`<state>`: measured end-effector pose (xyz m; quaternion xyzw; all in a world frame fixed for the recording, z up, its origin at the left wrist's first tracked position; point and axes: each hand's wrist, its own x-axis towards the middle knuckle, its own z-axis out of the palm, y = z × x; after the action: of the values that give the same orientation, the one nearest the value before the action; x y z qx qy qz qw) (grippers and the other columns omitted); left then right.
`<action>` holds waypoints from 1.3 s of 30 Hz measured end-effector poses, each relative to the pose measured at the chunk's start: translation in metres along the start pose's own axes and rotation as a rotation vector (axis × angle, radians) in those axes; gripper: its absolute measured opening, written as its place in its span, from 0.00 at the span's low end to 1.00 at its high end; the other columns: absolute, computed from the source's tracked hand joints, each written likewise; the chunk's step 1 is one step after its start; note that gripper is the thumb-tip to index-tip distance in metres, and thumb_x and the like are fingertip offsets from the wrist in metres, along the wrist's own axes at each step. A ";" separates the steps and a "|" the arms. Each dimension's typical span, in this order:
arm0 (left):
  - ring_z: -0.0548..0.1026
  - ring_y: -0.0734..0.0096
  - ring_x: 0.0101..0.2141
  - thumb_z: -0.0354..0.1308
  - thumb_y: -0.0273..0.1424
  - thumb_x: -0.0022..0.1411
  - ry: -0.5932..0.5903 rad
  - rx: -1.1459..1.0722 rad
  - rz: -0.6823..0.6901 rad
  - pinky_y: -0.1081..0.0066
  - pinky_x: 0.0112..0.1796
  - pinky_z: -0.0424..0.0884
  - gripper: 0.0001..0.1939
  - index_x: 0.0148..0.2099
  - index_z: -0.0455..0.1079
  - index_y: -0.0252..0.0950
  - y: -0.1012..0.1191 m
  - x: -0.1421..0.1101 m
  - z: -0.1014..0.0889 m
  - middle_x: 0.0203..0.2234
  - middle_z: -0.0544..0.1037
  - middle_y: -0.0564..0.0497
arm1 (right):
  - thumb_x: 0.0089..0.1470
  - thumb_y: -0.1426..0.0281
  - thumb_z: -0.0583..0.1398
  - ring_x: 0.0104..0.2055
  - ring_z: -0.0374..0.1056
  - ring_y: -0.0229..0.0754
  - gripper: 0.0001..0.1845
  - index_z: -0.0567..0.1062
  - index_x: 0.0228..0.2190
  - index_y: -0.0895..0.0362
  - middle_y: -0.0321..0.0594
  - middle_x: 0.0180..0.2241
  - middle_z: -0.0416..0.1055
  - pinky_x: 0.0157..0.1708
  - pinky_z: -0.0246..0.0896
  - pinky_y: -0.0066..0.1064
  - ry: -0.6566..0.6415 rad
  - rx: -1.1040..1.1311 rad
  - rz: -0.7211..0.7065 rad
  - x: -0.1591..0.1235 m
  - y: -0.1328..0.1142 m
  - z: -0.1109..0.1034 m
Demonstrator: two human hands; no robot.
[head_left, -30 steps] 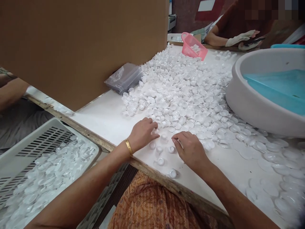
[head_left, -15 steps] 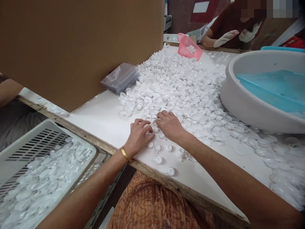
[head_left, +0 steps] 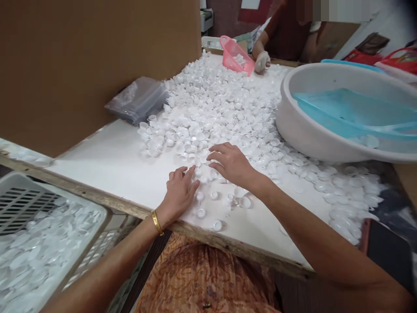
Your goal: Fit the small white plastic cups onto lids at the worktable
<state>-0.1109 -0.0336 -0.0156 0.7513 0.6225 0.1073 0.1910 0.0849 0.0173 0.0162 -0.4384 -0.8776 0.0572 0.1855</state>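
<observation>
A wide heap of small white plastic cup-like pieces (head_left: 224, 100) covers much of the white table (head_left: 107, 161). My left hand (head_left: 181, 191) rests low over the tabletop near the front edge, fingers apart, with nothing visible in it. At the near edge of the heap, my right hand (head_left: 230, 163) hovers with its fingers spread and slightly bent, close to the loose pieces. Several separate pieces lie between and below my hands, among them one small round white piece (head_left: 217, 224) near the table edge. Whether my right fingertips touch any piece is hard to see.
A crate (head_left: 81, 243) of white pieces stands low at left. A brown board (head_left: 97, 56) rises behind a stack of clear plastic bags (head_left: 138, 100). A large grey tub (head_left: 306, 126), a pink scoop (head_left: 233, 56) and a phone (head_left: 387, 252) are around. Across sits a person with a gloved hand (head_left: 261, 62).
My hands have moved apart and their fingers have opened out. The view has turned to the right, bringing the phone into sight. The other person's gloved hand has come down beside the scoop.
</observation>
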 end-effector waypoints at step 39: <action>0.69 0.70 0.28 0.51 0.39 0.60 -0.181 -0.167 0.193 0.69 0.33 0.58 0.13 0.31 0.71 0.37 0.089 -0.006 0.005 0.24 0.75 0.54 | 0.56 0.63 0.56 0.26 0.64 0.35 0.10 0.70 0.38 0.54 0.35 0.28 0.70 0.27 0.55 0.26 0.045 0.377 0.642 -0.141 -0.035 -0.023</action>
<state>-0.0303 -0.0535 0.0179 0.7957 0.5167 0.1081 0.2970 0.1447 -0.1167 0.0073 -0.6506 -0.6650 0.2634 0.2551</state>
